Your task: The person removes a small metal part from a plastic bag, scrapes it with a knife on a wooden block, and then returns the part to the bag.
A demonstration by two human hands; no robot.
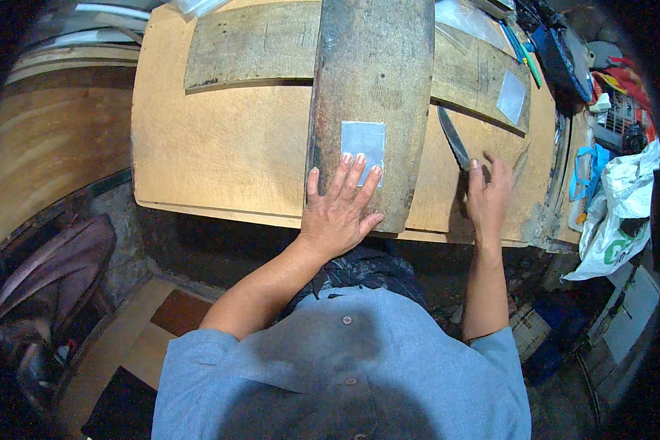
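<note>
My left hand [341,213] lies flat, fingers spread, across the lower part of a small square of clear bluish plastic sheet [363,139]. The sheet rests on a long, worn wooden board [374,81] that runs away from me over the table. Off to the right, my right hand [488,194] is closed on the near end of a dark, narrow-bladed knife [453,138], its thumb against it. The blade points away and slightly left, just above or on the tabletop. Whether the knife has a handle is hidden by the hand.
Two more boards, a left one [249,44] and a right one [477,73], lie on the light wooden table [220,147]. Another plastic piece [511,97] rests on the right board, near a green pen [532,70]. A white plastic bag [623,213] hangs at the right.
</note>
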